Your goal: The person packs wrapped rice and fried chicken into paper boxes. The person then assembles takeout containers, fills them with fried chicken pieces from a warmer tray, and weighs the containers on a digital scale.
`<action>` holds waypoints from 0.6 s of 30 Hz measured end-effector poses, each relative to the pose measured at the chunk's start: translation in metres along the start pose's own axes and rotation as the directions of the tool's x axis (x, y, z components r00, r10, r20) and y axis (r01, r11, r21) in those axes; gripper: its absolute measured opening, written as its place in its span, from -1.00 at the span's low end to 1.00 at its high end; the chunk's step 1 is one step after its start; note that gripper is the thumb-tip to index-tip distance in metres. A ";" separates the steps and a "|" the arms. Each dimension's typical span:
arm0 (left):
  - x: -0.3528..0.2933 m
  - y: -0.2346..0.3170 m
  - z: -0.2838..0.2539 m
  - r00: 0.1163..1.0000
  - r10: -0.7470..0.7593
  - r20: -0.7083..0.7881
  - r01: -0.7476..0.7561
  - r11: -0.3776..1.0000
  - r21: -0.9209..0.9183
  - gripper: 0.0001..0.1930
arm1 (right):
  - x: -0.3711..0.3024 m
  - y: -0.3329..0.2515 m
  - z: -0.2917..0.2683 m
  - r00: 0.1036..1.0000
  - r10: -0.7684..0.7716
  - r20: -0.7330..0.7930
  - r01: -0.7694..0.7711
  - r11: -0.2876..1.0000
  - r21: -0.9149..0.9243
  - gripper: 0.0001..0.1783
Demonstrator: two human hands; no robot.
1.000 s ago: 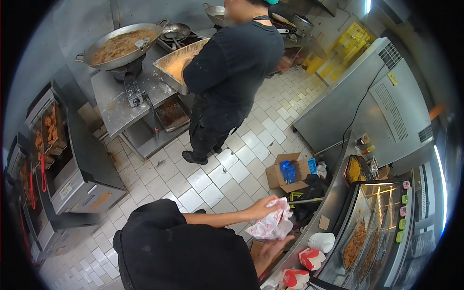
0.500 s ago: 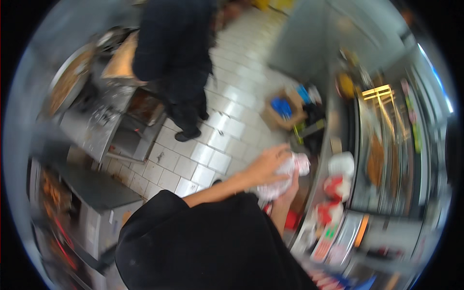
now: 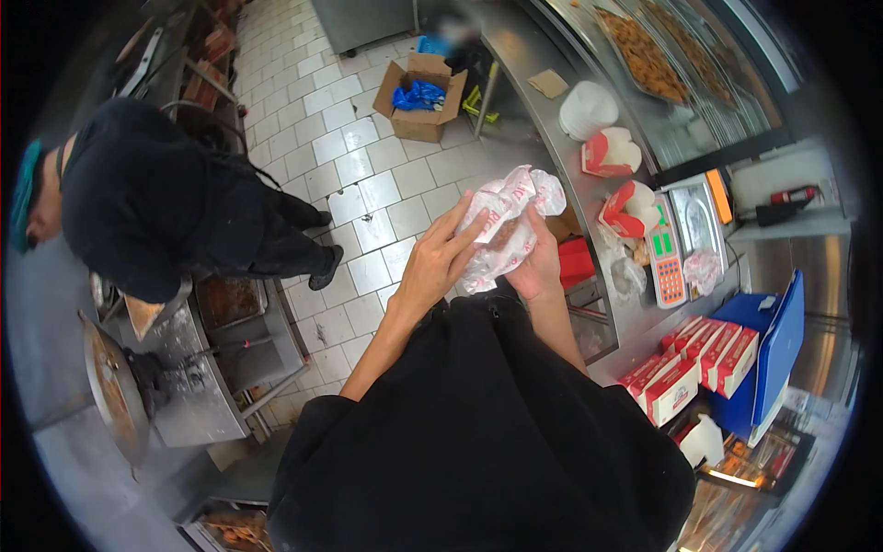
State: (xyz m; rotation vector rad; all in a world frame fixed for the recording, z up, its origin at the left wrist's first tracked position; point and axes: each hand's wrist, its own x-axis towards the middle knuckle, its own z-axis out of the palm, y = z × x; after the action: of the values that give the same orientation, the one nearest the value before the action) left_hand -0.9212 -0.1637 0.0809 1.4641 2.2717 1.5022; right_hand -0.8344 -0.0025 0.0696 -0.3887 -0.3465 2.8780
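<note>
Two hands hold one crinkly white and pink paper packet (image 3: 511, 216) in front of the person's tummy. The left hand (image 3: 441, 253) lies on its near left side, fingers a bit bent and close together, pressing the paper. The right hand (image 3: 541, 258) cups the other side, curled a little. Both are partly open around the packet. Something brown shows through the paper.

Make the packet the middle of a clock, with twelve straight ahead of the person. At eleven, a brown cardboard box (image 3: 418, 127) sits on the tiled floor (image 3: 354, 166) with a blue plastic bag (image 3: 418, 96) in it. At one, brown food (image 3: 644, 57) lies on a tray behind glass. Some white tubs (image 3: 589, 112) are stacked nearer, between one and two. Two red and white cartons (image 3: 609, 158) stand open around two and three. Past three is a scale (image 3: 670, 276) with green lights. At four, more red boxes (image 3: 671, 391) stand in rows. Near nine, another person (image 3: 156, 193) in black is bending over.
</note>
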 end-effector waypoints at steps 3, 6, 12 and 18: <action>0.025 -0.005 0.018 0.998 0.046 0.041 -0.042 0.995 -0.087 -0.58 | 0.000 -0.012 -0.015 0.993 -0.050 -0.105 0.045 0.998 -0.045 -0.52; 0.054 -0.006 0.043 0.993 -0.098 0.070 0.116 0.937 -0.329 -0.68 | 0.000 -0.032 -0.040 0.994 -0.076 -0.083 0.082 0.994 0.067 -0.52; 0.118 -0.019 0.105 0.716 -0.504 0.483 0.613 0.122 -0.781 -0.57 | -0.007 -0.100 -0.048 0.925 -0.210 -0.316 0.232 0.972 0.033 -0.48; 0.182 -0.037 0.202 0.443 -0.422 0.791 0.699 -0.390 -0.599 -0.58 | 0.001 -0.192 -0.053 0.818 -0.397 -0.416 0.415 0.908 -0.051 -0.47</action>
State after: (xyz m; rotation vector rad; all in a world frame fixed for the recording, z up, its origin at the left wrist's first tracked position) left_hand -0.9454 0.1035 0.0244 -0.1994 0.7330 1.5447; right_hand -0.7854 0.1909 0.0696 -0.8007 -0.2523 2.3004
